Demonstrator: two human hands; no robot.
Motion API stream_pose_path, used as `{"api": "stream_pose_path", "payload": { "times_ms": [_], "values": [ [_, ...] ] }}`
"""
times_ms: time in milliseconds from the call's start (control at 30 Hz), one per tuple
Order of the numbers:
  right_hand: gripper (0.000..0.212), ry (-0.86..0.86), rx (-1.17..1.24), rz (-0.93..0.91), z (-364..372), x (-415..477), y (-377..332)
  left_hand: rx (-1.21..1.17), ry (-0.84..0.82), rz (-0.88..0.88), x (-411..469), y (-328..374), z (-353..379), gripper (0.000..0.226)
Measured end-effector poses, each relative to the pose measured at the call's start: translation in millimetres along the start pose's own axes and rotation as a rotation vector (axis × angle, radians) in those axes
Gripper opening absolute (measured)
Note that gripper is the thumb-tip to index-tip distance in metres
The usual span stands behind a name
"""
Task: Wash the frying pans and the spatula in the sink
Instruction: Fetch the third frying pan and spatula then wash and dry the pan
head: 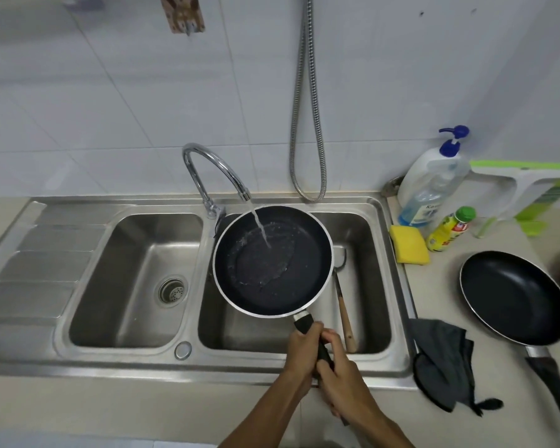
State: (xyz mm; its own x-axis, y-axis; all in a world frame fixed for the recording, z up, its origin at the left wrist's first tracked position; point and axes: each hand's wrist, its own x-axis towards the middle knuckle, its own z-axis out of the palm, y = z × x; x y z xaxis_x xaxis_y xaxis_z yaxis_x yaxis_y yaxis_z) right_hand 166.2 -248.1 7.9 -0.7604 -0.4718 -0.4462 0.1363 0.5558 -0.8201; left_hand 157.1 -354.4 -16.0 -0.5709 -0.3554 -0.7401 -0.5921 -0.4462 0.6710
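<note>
Landmark: stainless steel double sink (126, 205).
Tap: I see the curved chrome tap (214, 163) at the sink's back rim, running.
Pan: round black frying pan (272, 263) over the sink's right basin, under the stream.
Grip: left hand (299, 350) and right hand (343, 379) both wrap its handle.
Spatula: wooden-handled metal spatula (345, 305) inside the sink's right basin.
Spare: second black frying pan (514, 299) on the counter right of the sink.

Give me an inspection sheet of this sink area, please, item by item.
Surface: beige counter, double steel sink.
Job's things: frying pan over right basin under running tap; spatula in that basin; second pan on counter.
Clutter: yellow sponge, soap pump bottle, small yellow bottle, dark cloth.
Grips: left grip and right grip both hold the pan handle.
Cables: metal hose hangs on wall.
Surroundings: white tiles; green-white rack.
</note>
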Motion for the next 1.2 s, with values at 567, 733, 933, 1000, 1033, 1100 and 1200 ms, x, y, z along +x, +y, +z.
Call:
{"api": "stream_pose_path", "payload": {
  "times_ms": [567,733,933,1000,1033,1100,1200],
  "values": [
    [0.045,-0.038,0.092,-0.03,-2.0,30.7,-8.1,0.02,0.073,0.075,18.1,25.1,-4.3,0.02],
    [0.054,0.012,0.109,-0.01,-13.1,27.5,-1.7,0.005,0.031,0.025,20.7,16.7,8.3,0.02],
    [0.052,0.053,0.027,-0.013,-25.1,35.6,-4.0,-0.036,-0.055,0.022,28.9,27.0,20.2,0.015],
    [0.051,0.067,-0.01,-0.025,-25.1,37.8,-5.6,-0.035,-0.076,0.023,30.3,30.9,19.8,0.012],
    [0.051,0.071,-0.018,-0.033,-24.3,38.6,-6.4,-0.034,-0.076,0.023,32.1,31.2,19.0,0.011],
    [0.052,0.083,-0.024,-0.042,-21.5,39.6,-6.4,-0.035,-0.085,0.017,33.9,32.4,17.7,0.012],
    [0.054,0.096,-0.04,-0.043,-19.4,40.3,-2.9,-0.033,-0.108,-0.024,35.4,33.1,18.0,0.012]
  ]
}}
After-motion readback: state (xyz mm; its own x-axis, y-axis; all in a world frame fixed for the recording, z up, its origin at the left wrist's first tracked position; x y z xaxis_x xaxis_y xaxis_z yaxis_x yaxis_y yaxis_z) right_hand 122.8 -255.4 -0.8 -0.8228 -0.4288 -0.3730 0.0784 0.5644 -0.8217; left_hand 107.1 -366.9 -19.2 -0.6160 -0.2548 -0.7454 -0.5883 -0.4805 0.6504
